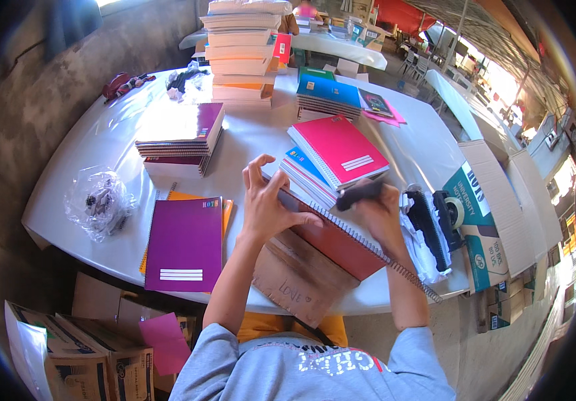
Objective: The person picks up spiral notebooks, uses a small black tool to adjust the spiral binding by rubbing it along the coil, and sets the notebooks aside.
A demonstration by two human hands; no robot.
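rough concrete wall (101, 50) backs the left of a white-topped table (54, 197), with more tables beyond. the left hand (264, 204) is partly curled, gripping a spiral notebook (345, 247) with a reddish-brown cover, thumb flat on that cover and fingers over the upper edge. the right hand (380, 204) is closed around a dark object (358, 194) close to the coil (401, 269). the notebook stands tilted above a wooden board (305, 274) at the table's near side, directly before the torso; the coil runs past its lower right end, across the line of the right forearm.

bare tabletop lies between the left forearm and a purple notebook (184, 240), and more around a clear plastic bag (101, 200). room is tighter beyond the hands, where a pink notebook (341, 150) tops a pile, and rightward, by a tape dispenser (450, 210).

the dark object is blurred, its kind unclear; the right fingertips are hard to make out. the left hand hides part of the notebook's upper end.
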